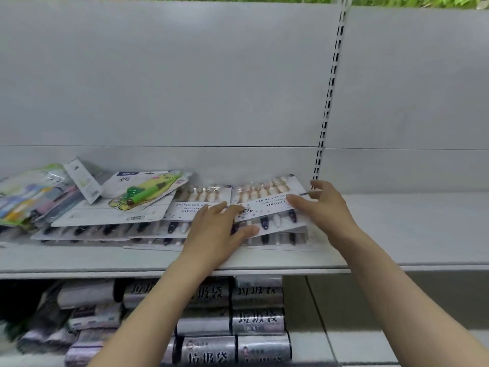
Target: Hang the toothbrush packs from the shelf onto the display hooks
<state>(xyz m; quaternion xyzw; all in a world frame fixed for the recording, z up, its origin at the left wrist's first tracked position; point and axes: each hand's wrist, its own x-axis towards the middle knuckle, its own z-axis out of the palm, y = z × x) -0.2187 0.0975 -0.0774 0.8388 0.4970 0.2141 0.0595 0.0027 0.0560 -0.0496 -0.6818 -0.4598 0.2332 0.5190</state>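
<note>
Two hands (211, 229), several toothbrush packs (267, 205)

bright, even light | soft overall | edges curved, blurred

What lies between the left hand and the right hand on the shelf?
In the head view, the top toothbrush pack spans the gap between the left hand and the right hand; both hands touch it. More packs lie stacked beneath it.
</note>
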